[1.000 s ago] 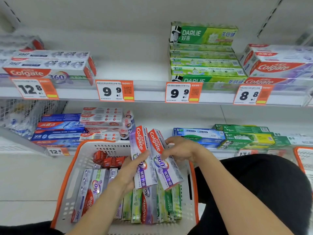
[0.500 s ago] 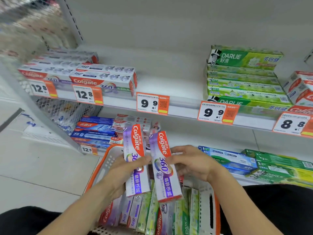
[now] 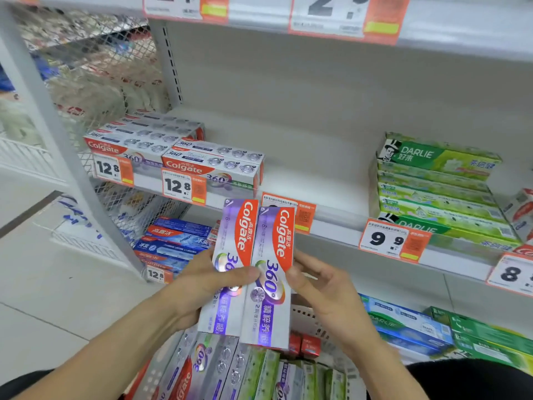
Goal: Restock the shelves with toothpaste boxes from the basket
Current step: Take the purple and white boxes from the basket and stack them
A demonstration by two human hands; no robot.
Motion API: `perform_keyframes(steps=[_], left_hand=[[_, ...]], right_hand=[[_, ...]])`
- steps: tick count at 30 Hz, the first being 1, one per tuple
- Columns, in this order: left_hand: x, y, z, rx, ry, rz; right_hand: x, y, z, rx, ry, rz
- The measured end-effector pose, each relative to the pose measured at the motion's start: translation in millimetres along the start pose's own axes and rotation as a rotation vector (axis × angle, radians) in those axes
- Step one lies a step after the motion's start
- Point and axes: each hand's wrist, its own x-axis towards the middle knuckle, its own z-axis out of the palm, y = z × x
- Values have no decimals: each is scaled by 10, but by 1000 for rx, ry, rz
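Note:
I hold two purple Colgate 360 toothpaste boxes (image 3: pixel 256 269) upright and side by side above the basket (image 3: pixel 311 321). My left hand (image 3: pixel 207 281) grips them from the left, thumb across both fronts. My right hand (image 3: pixel 320 287) pinches the right box's edge with thumb and fingers. The boxes' tops reach the edge of the middle shelf (image 3: pixel 331 229). More Colgate and green boxes (image 3: pixel 230 370) lie in the basket below. Matching Colgate 360 boxes (image 3: pixel 213 163) are stacked on that shelf to the left.
A bare stretch of shelf lies between the Colgate stack and green Darlie boxes (image 3: pixel 438 186) on the right. Price tags (image 3: pixel 395 241) hang along the shelf edge. Blue boxes (image 3: pixel 176 243) fill the lower shelf at left. A wire mesh divider (image 3: pixel 95 82) closes the left side.
Both hands lifted the two boxes up out of the basket toward the middle shelf and pressed them together. The view swung left and closer to the shelves.

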Motion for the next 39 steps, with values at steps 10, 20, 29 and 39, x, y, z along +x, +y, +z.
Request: perform_keyframes(steps=[10, 20, 29, 39], left_hand=[[180, 605, -225, -34, 147, 384], [414, 849, -997, -342, 428, 410], [579, 859, -1229, -378, 436, 356], [672, 1016, -1565, -384, 480, 373]], right_hand=[[290, -387, 385, -121, 88, -168], [2144, -1437, 737, -490, 226, -370], [3892, -1493, 1118, -758, 228, -281], [4042, -1137, 1254, -592, -40, 79]])
